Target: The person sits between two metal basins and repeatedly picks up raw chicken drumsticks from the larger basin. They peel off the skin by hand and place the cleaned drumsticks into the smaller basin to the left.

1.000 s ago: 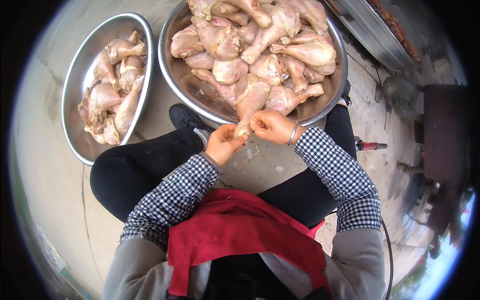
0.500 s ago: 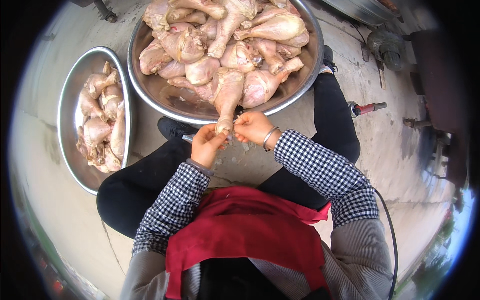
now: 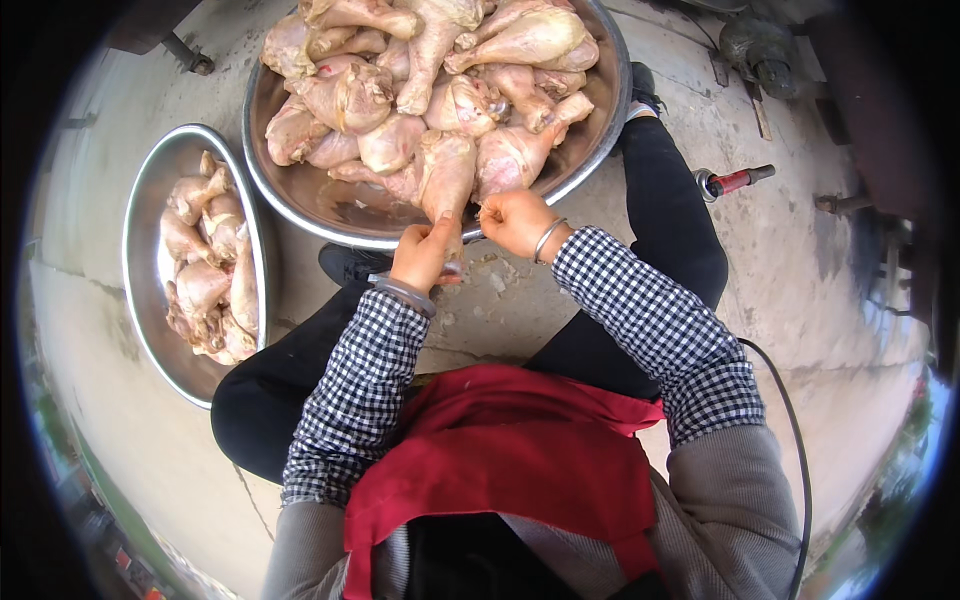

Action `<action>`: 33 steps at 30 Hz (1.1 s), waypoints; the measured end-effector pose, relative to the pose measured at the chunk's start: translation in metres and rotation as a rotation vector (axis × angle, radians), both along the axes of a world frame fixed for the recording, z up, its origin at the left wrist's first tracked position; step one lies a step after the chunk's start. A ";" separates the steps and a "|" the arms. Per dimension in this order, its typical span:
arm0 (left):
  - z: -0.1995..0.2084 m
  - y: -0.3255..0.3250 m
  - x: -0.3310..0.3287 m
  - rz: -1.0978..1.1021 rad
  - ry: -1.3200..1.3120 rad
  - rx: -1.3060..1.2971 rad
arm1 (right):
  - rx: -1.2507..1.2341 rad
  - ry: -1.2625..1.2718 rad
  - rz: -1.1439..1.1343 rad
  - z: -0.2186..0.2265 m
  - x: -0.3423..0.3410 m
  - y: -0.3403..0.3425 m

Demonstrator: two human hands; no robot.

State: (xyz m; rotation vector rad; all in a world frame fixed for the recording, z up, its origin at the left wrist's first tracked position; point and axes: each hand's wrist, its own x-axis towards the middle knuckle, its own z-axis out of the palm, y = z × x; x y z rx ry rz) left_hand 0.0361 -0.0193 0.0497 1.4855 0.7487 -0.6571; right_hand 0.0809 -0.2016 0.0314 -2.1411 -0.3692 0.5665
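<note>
Both hands have come up to the rim of the large round steel basin (image 3: 300, 190) heaped with raw chicken – the left hand (image 3: 425, 255) clamped on a pale raw chicken drumstick (image 3: 445, 180) at the basin's near edge, the right hand (image 3: 515, 220) pinched on its skin beside it.

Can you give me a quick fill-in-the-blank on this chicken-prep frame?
1. Both hands grip one raw ____ over the rim of the large metal bowl.
2. The left hand holds its bony end, and the right hand pinches beside it; each wrist wears a ____.
3. The smaller metal bowl lies on the person's ____ side.

Missing words: drumstick; bangle; left
</note>
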 end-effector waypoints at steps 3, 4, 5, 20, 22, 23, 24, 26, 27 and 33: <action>-0.010 -0.006 0.009 -0.042 -0.012 0.064 | 0.226 0.247 0.004 -0.006 -0.016 0.003; -0.014 -0.005 0.009 -0.070 -0.026 0.074 | 0.291 0.285 0.007 -0.008 -0.022 0.004; -0.012 -0.004 0.009 -0.024 -0.011 0.023 | 0.324 0.210 0.022 -0.005 -0.026 0.007; -0.023 0.011 -0.021 0.254 -0.101 -0.611 | -0.047 -0.361 0.148 0.033 -0.035 0.027; -0.024 0.013 -0.022 0.250 -0.097 -0.608 | -0.064 -0.363 0.184 0.036 -0.032 0.028; -0.025 0.013 -0.022 0.243 -0.099 -0.604 | -0.051 -0.358 0.203 0.038 -0.028 0.028; -0.026 0.014 -0.022 0.237 -0.102 -0.599 | -0.037 -0.353 0.222 0.039 -0.024 0.028; -0.025 0.015 -0.022 0.210 -0.111 -0.608 | -0.007 -0.349 0.179 0.032 -0.021 0.029; -0.024 0.016 -0.021 0.190 -0.117 -0.621 | 0.008 -0.346 0.156 0.027 -0.019 0.029; -0.025 0.021 -0.021 0.164 -0.131 -0.727 | 0.137 0.067 0.034 0.009 -0.001 0.005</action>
